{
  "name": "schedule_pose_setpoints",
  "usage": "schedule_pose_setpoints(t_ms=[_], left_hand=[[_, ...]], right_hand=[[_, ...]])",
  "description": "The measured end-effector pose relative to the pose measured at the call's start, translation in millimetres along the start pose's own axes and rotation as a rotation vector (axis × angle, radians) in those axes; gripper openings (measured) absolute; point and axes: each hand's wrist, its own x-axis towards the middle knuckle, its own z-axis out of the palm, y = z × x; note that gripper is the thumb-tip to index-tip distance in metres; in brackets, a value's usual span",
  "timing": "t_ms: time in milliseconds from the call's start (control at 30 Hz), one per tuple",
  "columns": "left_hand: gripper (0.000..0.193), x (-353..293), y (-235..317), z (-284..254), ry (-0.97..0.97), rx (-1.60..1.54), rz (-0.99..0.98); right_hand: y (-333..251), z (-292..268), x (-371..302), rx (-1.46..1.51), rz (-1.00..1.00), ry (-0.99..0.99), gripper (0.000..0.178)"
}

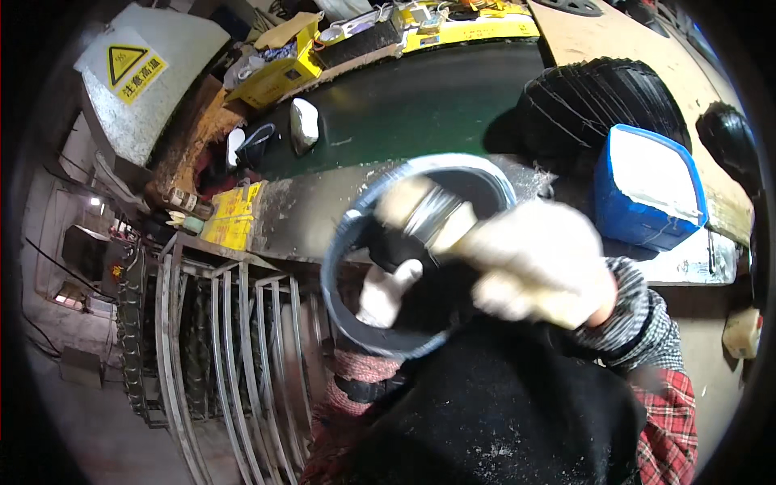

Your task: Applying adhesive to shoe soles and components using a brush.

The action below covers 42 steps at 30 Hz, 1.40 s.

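Observation:
My right hand (pixel 537 259), in a white glove and blurred by motion, is closed around the pale handle of a brush (pixel 436 218) with a silver metal band. The brush head is over a dark round basin (pixel 333 295) with a grey-blue rim. My left hand (pixel 388 295), also in a white glove, reaches inside the basin's outline. Its thumb presses against a black piece (pixel 394 246) just below the brush. The kind of piece is hard to make out in the shadow, and most of the left fingers are hidden.
A blue tub (pixel 651 190) of white material stands right of the basin, before a ribbed black stack (pixel 602 105). Beyond lies a green conveyor belt (pixel 388 101) with a pale shoe (pixel 304 126) on it. Yellow boxes (pixel 279 81) line the back. A metal rack (pixel 230 339) stands lower left.

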Motion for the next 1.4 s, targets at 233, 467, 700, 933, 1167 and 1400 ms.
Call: schedule_pose_setpoints(t_ms=[233, 467, 700, 933, 1167, 1400], left_hand=[[0.028, -24, 11, -9, 0.245, -0.200, -0.061], [0.029, 25, -5, -25, 0.374, -0.304, -0.083], [0.044, 92, 0, -31, 0.359, -0.638, -0.148], [0.013, 201, -22, -98, 0.420, -0.291, -0.229], [0.017, 210, -12, -98, 0.419, 0.134, 0.095], [0.029, 120, 1, -59, 0.169, 0.713, 0.197]], right_hand=[[52, 12, -36, -0.030, 0.172, 0.420, 0.037], [46, 16, -70, 0.125, 0.201, 0.119, 0.029], [58, -6, -74, 0.029, 0.452, 0.068, 0.028], [72, -2, -64, -0.064, 0.510, 0.129, 0.027], [64, 2, -63, -0.136, 0.540, 0.165, 0.028], [43, -4, 28, -0.145, 0.197, 0.036, 0.031]])
